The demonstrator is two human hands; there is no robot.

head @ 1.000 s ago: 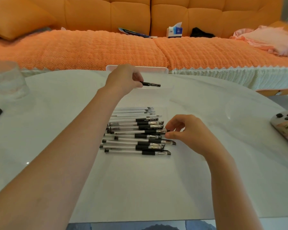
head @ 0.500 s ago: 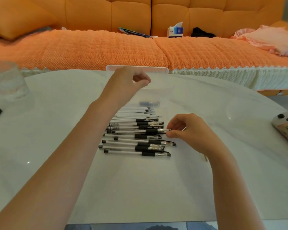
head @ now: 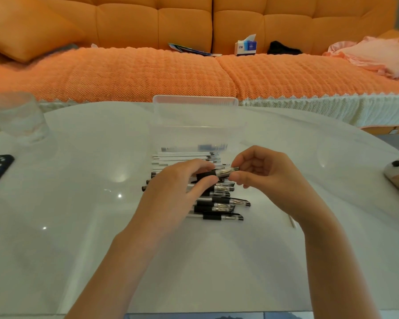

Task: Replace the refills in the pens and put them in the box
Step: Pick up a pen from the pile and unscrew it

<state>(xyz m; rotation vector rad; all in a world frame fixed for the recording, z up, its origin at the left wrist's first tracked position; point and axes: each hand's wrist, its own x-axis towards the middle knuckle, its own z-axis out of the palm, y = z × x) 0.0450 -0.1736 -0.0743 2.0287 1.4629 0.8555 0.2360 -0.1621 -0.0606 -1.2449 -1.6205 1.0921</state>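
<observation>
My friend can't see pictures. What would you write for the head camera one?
The left hand and right hand pinch one pen between them over a pile of pens on a white table. A clear box stands just behind the pile, an orange sofa beyond.

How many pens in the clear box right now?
1. One pen lies on the floor of the box, by its near wall. The frosted plastic blurs it, so more may be hidden. The held pen is outside it.
</observation>
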